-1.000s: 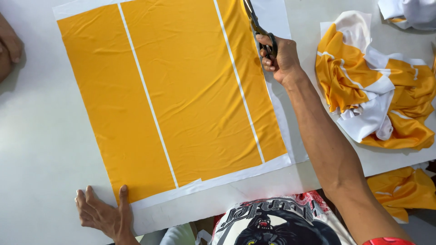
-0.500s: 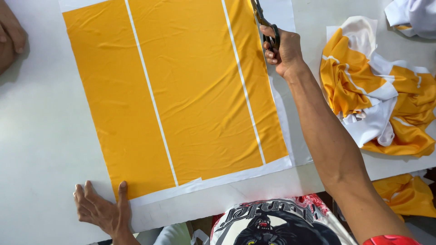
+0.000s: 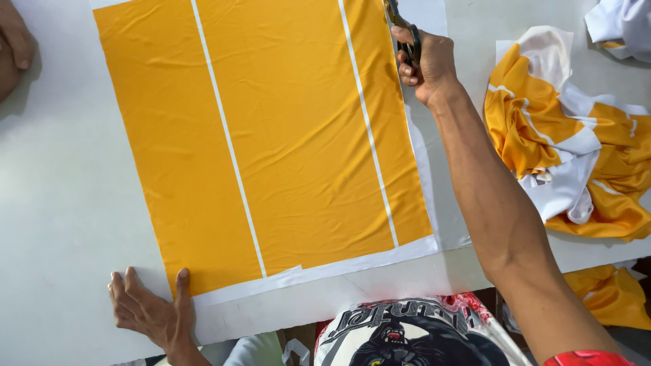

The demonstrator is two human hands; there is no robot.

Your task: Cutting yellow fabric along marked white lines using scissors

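A large orange fabric sheet with two thin white stripes and a white border lies flat on the white table. My right hand is shut on black-handled scissors at the sheet's far right edge, along the orange-white boundary; the blades run off the top of the view. A cut white strip trails toward me beside my forearm. My left hand presses flat, fingers spread, on the near left corner of the sheet at the table's front edge.
A crumpled heap of orange and white fabric scraps lies on the right. More white cloth sits at the top right, and orange fabric hangs below the table edge. Another person's hand rests at the far left.
My right hand with the scissors has moved a little farther away along the sheet's right edge. My left hand has stayed on the near corner.
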